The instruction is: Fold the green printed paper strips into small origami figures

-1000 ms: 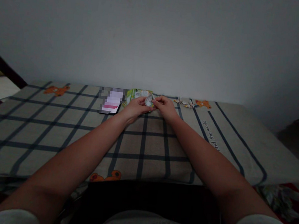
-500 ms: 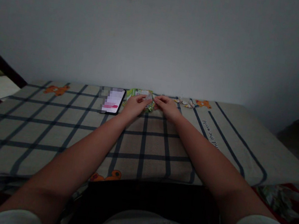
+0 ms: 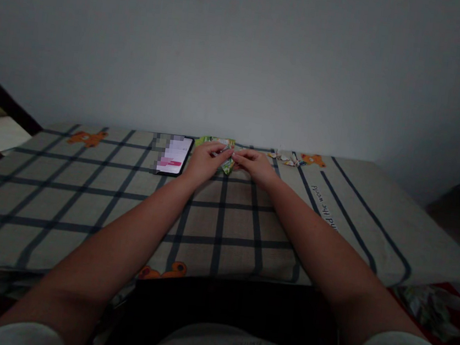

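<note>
A green printed packet (image 3: 228,167), crinkled and shiny, lies near the back of the table, partly hidden behind my hands. My left hand (image 3: 206,161) is over its left part, with thumb and fingers closed in a pinch. From the right, my right hand (image 3: 257,167) meets it, thumb and forefinger pinched close to the left fingertips. Whatever small thing sits between the fingertips is too dim and small to name. Right of my right hand lie crumpled whitish and yellow wrapper scraps (image 3: 287,158).
A phone (image 3: 173,156) with a lit screen lies left of my left hand. The checked tablecloth (image 3: 125,213) has bear prints and covers the table up to the wall (image 3: 243,57). Dark wooden bars (image 3: 4,97) stand at far left. Something red (image 3: 454,342) is below the right edge.
Both hands have shifted slightly, and their fingertips are closer together, a little to the left. Less of the green packet shows between them. The phone and the scraps have not moved.
</note>
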Demonstrator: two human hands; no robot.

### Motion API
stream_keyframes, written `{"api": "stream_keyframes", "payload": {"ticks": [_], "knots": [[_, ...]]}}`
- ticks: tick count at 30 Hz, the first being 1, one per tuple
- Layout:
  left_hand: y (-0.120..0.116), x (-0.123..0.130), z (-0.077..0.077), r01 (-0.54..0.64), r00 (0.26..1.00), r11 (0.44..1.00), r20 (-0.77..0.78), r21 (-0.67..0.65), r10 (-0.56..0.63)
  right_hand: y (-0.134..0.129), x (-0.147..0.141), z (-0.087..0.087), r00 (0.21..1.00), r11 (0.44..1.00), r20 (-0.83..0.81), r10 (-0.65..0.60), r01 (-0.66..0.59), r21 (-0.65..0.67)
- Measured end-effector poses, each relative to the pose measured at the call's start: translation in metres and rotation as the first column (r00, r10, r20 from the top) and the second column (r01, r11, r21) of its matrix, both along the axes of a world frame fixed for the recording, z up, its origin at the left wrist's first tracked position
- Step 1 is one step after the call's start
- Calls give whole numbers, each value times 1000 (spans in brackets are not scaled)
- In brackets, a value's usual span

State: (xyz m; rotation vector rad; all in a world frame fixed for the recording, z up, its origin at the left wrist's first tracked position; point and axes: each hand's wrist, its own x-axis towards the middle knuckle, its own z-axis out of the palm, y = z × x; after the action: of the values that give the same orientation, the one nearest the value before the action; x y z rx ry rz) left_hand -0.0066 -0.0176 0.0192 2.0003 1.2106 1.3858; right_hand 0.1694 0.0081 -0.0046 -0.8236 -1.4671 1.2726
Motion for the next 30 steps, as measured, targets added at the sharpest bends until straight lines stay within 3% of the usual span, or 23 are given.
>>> {"api": "stream_keyframes", "payload": {"ticks": [9,16,22,30], "knots": [[0,-1,0,6,993,995,117,-103,6,-2,0,2,999,999,34,32,-32,4],[1,0,-1,10,996,998,87,-57,-5,-3,0,3,998,999,47,36,-37,25],[1,1,-2,-64,984,992,159,-111,81,-3,-2,1,998,999,47,36,-37,25],[6,-1,-9,-4,968,986,248,-167,46,-4,-1,4,994,996,89,62,-67,56]]}}
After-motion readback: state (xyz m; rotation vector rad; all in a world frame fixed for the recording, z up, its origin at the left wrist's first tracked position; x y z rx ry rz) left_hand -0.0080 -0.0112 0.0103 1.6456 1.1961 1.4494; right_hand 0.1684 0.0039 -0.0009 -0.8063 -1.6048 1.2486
